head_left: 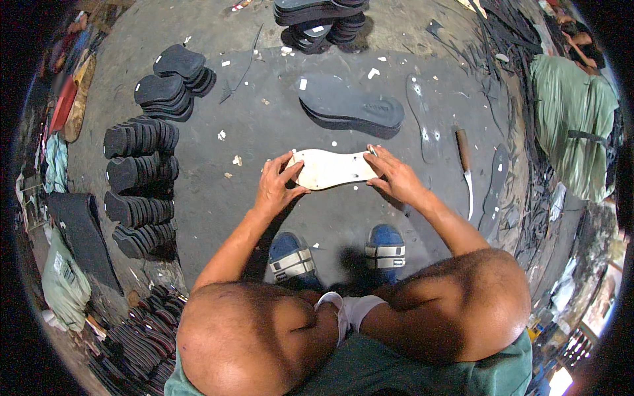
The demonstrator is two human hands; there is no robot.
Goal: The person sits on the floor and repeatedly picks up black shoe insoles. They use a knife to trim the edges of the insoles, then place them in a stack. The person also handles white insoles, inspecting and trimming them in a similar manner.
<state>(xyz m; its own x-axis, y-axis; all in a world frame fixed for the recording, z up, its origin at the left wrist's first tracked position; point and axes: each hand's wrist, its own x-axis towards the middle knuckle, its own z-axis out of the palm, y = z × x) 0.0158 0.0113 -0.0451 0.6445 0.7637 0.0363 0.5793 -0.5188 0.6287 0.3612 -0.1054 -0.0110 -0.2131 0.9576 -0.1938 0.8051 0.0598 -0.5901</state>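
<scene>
A pale, sole-shaped template (328,169) with small dark holes is held level in front of me, above the dark mat. My left hand (277,183) grips its left end, thumb and fingers at the edge. At the other end my right hand (394,175) pinches the rim in the same way. Just beyond the template lies a stack of dark grey shoe soles (350,104). To the right of that stack rests a flat grey sole template (422,119) with holes. A knife (465,168) with a wooden handle lies further right.
Dark sole stacks (140,171) line the left, with more soles (165,89) behind them and another pile (320,20) at the far edge. Black scraps (522,132) and a green sack (571,125) lie at right. My sandalled feet (385,247) rest on the mat (218,218).
</scene>
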